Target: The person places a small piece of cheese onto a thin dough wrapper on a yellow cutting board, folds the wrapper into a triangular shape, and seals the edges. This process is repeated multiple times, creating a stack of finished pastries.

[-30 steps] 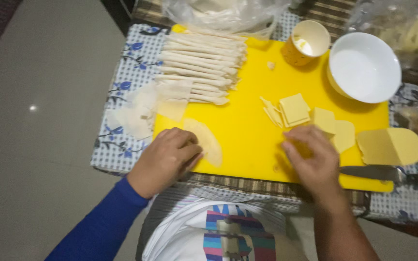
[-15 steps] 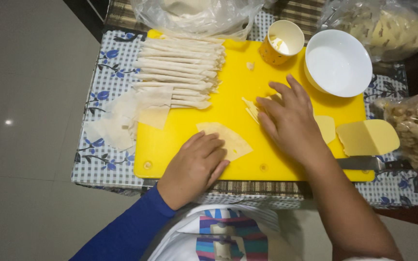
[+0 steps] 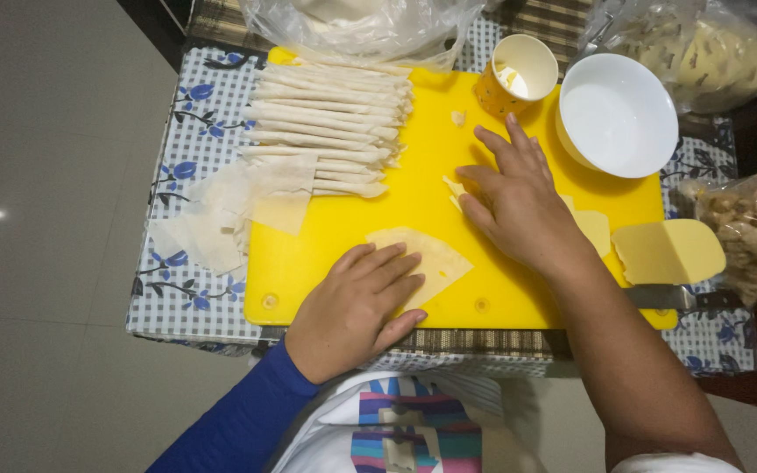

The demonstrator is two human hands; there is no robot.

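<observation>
The left hand lies flat, fingers spread, pinning a pale wrapper to the yellow board; its grip holds nothing. The right hand rests open, palm down, on cheese slices mid-board, closed on nothing. Rolled sticks are stacked at the board's far left, spare wrappers hanging over its left edge. Beyond stand a yellow cup and white bowl. Clear plastic bags sit at the counter's far edge and right corner. A cheese block lies right.
</observation>
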